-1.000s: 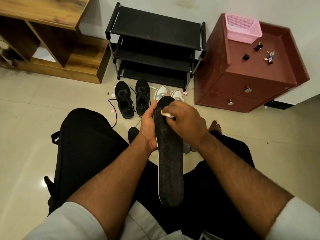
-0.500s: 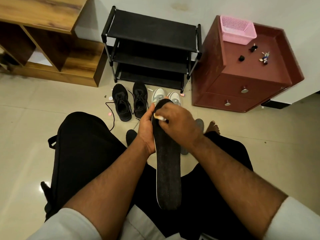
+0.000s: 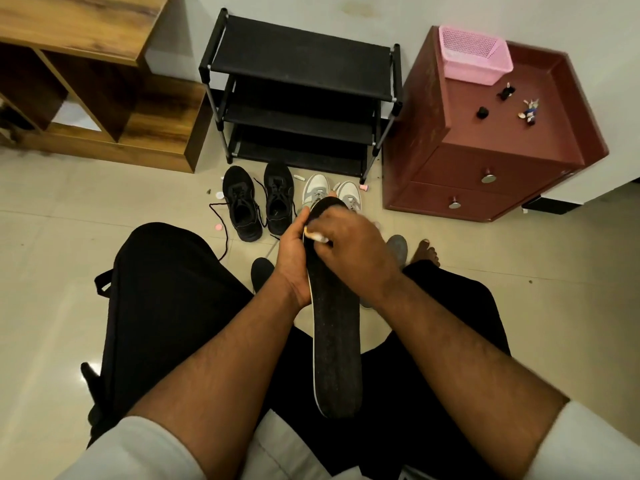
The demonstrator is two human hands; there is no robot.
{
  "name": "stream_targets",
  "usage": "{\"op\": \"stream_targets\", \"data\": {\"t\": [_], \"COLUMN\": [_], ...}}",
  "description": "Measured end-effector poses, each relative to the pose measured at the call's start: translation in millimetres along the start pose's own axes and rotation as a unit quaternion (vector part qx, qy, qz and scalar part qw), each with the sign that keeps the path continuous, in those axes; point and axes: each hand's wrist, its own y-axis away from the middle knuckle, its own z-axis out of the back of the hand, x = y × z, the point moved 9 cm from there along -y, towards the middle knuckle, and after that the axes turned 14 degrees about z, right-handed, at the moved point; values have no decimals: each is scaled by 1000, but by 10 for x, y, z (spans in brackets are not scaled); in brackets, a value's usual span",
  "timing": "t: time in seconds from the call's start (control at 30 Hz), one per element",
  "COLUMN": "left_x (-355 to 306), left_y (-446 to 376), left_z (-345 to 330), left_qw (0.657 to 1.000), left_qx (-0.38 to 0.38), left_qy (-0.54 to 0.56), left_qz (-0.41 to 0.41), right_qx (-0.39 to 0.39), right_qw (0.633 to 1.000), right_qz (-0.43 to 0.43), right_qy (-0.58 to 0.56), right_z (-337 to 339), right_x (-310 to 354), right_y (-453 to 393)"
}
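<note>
Insole (image 3: pixel 334 341) lengthwise away from body, toe end far, gripped there by left hand (image 3: pixel 294 258) — right hand (image 3: pixel 349 247) pinching pale piece (image 3: pixel 317 236) against it.

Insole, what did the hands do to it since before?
The right hand, pinching a small pale piece, slid slightly left across the toe end of the insole. Nothing was grabbed or let go. The left hand grips the insole as before; the shoes stayed put.
</note>
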Motion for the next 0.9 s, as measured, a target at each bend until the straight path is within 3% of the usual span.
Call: {"op": "stream_targets", "data": {"t": [0.13,0.43,0.67,0.9], "left_x": [38,60,4,37], "left_y": [-26,-38,-30,-48], "left_z": [34,-89,17,-104], "left_qw": [1000,1000,999,1000], "left_qx": [-7,15,5,25], "left_qy": [-20,-14,-38,-15], "left_qz": [20,2,13,-11], "right_qx": [2,-18,-8,4], "right_qw": [1000,998,999,996], "right_qz": [13,-19,40,54], "right_qy": [-17,61,-6,64], "right_z": [-65,64,-110,81], "right_x": [114,-434,39,-310], "right_y": [147,-172,275,-83]}}
